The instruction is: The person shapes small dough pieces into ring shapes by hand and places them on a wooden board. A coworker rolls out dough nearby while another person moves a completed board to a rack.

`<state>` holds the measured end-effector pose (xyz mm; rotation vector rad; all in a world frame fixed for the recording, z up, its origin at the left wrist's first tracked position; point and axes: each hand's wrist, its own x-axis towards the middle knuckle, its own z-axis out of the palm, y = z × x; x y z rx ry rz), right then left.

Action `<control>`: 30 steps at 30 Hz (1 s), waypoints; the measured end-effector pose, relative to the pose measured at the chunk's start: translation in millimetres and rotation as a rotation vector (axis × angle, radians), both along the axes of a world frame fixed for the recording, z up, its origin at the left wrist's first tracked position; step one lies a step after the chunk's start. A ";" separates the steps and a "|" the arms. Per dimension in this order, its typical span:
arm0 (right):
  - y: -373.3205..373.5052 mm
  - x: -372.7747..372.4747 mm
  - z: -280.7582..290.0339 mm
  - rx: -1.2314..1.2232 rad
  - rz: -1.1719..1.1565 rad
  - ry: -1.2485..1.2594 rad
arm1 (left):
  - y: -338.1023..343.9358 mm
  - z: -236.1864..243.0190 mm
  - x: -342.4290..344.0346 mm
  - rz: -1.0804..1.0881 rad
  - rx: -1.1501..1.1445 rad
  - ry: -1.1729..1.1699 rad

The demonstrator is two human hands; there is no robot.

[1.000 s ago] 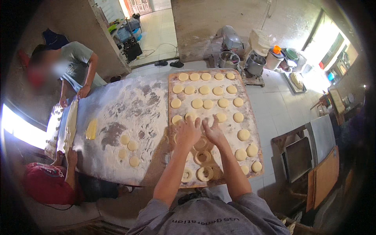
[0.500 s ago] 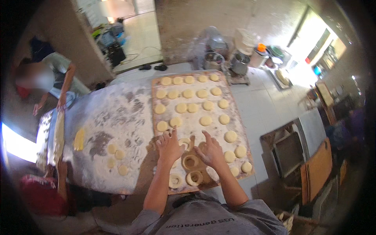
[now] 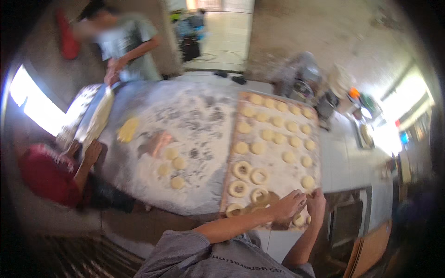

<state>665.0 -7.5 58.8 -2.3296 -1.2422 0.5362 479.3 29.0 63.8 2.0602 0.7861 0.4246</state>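
Note:
My left hand (image 3: pixel 291 205) and my right hand (image 3: pixel 316 204) are close together over the near right corner of a floured wooden board (image 3: pixel 280 185). Both hands have curled fingers; anything between them is too blurred and covered to make out. Just beyond them lies a flat dough round (image 3: pixel 307 182), and another dough round (image 3: pixel 299 220) shows below my left hand. On the near left of the board sit several dough rings, among them one ring (image 3: pixel 238 188) and another (image 3: pixel 259 196) beside my left forearm. Rows of dough rounds (image 3: pixel 277 121) cover the far half.
Left of the board spreads a floured table (image 3: pixel 199 185) with a few dough rounds (image 3: pixel 172 153) and a yellow dough piece (image 3: pixel 128 129). Two people, one in grey (image 3: pixel 139 51) and one in red (image 3: pixel 51 176), handle a long dough roll (image 3: pixel 99 116). Frames and boards (image 3: pixel 347 217) stand at right.
The view has swung left. My hands, earlier spread open over the left-middle of the board, have moved right and come together with fingers curled. The person in grey now stands straighter.

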 end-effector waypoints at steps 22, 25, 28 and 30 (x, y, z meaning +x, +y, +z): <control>216.1 -388.0 -62.0 0.053 1.041 0.343 | 68.7 -47.6 -370.5 0.993 -0.096 0.046; 178.2 -387.5 -8.7 -0.084 0.878 0.873 | 83.3 -27.3 -379.7 0.868 -0.160 -0.100; 157.8 -385.8 5.1 0.035 0.908 0.971 | 76.8 -13.2 -388.3 0.801 -0.191 -0.250; 144.9 -389.5 5.0 0.063 0.833 1.030 | 67.5 -6.2 -390.5 0.796 -0.215 -0.358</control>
